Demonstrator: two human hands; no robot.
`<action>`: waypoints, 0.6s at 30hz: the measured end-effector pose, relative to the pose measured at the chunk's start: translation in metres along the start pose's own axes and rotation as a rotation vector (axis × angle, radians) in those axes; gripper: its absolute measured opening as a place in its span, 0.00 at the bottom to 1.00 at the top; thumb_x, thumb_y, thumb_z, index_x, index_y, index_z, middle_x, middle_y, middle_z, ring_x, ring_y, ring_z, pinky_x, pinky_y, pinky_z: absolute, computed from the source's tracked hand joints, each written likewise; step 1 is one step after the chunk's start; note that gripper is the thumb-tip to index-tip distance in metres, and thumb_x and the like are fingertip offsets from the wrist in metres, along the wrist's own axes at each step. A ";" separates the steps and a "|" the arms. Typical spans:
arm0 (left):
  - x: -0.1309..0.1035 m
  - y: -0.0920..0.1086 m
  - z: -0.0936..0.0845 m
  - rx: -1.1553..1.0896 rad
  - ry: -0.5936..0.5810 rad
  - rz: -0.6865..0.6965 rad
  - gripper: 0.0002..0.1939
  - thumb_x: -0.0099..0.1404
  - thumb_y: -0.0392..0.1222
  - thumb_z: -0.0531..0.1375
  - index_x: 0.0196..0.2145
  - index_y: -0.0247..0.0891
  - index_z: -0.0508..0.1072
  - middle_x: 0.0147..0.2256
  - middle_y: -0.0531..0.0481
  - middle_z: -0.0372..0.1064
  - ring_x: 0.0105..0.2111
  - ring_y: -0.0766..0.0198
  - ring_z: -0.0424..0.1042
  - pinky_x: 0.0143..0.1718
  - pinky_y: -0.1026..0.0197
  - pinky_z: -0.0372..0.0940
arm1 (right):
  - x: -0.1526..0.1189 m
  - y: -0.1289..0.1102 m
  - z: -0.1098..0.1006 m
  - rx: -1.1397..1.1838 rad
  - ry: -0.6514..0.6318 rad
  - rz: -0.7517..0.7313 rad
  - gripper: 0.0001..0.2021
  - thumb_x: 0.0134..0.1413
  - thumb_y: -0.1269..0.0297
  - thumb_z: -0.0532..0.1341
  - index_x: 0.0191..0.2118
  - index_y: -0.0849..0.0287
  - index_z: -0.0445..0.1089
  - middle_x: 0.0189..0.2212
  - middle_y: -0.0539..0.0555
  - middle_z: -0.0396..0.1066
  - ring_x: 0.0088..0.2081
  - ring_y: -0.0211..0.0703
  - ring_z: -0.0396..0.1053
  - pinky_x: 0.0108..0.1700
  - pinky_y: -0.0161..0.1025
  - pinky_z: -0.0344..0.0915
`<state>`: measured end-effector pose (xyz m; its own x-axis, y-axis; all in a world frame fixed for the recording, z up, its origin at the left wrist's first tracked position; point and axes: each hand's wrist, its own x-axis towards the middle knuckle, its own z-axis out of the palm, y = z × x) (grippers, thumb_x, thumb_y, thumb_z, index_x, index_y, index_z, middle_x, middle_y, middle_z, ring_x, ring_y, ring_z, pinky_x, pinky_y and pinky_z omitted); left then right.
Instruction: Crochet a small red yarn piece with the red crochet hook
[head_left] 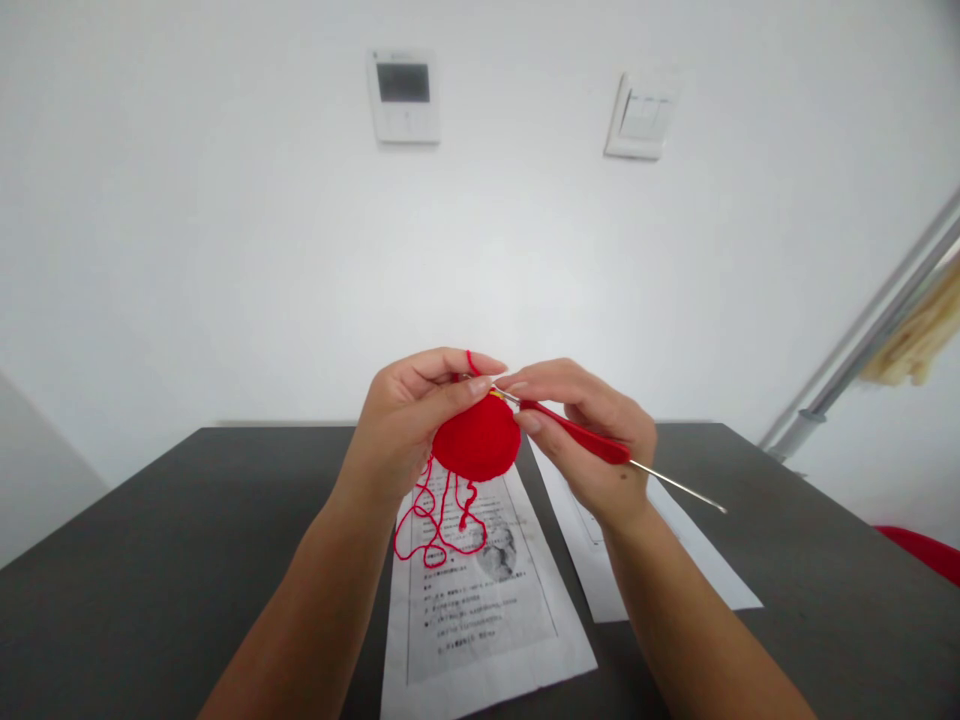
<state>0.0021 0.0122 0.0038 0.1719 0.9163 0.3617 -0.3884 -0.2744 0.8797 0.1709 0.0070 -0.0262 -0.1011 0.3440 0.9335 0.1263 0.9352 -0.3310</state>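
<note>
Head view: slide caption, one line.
Left hand pinches a red crochet piece; right hand holds a red-handled crochet hook at its top edge.

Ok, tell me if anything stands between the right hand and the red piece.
Nothing visible does: the right hand is beside the red piece, holding the hook, whose front end reaches the top edge where the left hand grips.

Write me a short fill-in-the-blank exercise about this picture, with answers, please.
1. The left hand pinches a crocheted piece; the right hand holds a crochet hook; piece and hook handle are both coloured ____.
2. On the table, the paper sheets number ____.
3. The wall behind the table is coloured ____.
Missing words: red; two; white.
</note>
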 end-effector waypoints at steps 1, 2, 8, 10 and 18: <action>-0.001 0.001 0.000 0.008 0.007 -0.004 0.05 0.54 0.36 0.73 0.30 0.37 0.84 0.28 0.49 0.81 0.27 0.65 0.77 0.32 0.64 0.70 | 0.000 0.001 0.000 0.008 -0.001 0.004 0.11 0.62 0.71 0.67 0.46 0.47 0.80 0.42 0.51 0.84 0.45 0.47 0.80 0.50 0.50 0.77; -0.002 0.001 0.000 0.014 0.011 -0.008 0.05 0.54 0.36 0.73 0.32 0.37 0.84 0.28 0.49 0.81 0.27 0.65 0.77 0.32 0.64 0.70 | -0.001 0.001 0.000 0.015 -0.001 0.007 0.11 0.63 0.71 0.67 0.46 0.47 0.80 0.43 0.51 0.84 0.46 0.47 0.80 0.50 0.49 0.77; -0.002 0.001 -0.002 0.022 0.002 -0.011 0.07 0.55 0.36 0.73 0.34 0.37 0.85 0.27 0.49 0.80 0.27 0.65 0.77 0.31 0.66 0.69 | -0.001 0.000 0.001 0.034 0.003 0.020 0.13 0.62 0.73 0.67 0.47 0.47 0.81 0.44 0.51 0.84 0.46 0.46 0.80 0.51 0.49 0.77; -0.002 0.001 -0.001 0.013 0.000 -0.013 0.06 0.55 0.36 0.73 0.34 0.38 0.85 0.27 0.50 0.79 0.28 0.66 0.77 0.31 0.67 0.69 | -0.001 0.000 0.001 0.032 0.005 0.030 0.13 0.62 0.73 0.67 0.46 0.47 0.81 0.44 0.51 0.84 0.46 0.47 0.81 0.51 0.49 0.77; -0.002 0.002 -0.003 0.033 0.009 -0.015 0.07 0.56 0.37 0.73 0.35 0.38 0.86 0.28 0.49 0.79 0.26 0.67 0.76 0.29 0.68 0.69 | -0.001 0.000 0.001 0.052 -0.005 0.077 0.14 0.60 0.74 0.68 0.47 0.46 0.82 0.44 0.50 0.84 0.46 0.46 0.81 0.51 0.48 0.78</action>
<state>-0.0016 0.0103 0.0043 0.1694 0.9228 0.3460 -0.3559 -0.2701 0.8947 0.1700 0.0065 -0.0274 -0.0983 0.4150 0.9045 0.0829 0.9091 -0.4082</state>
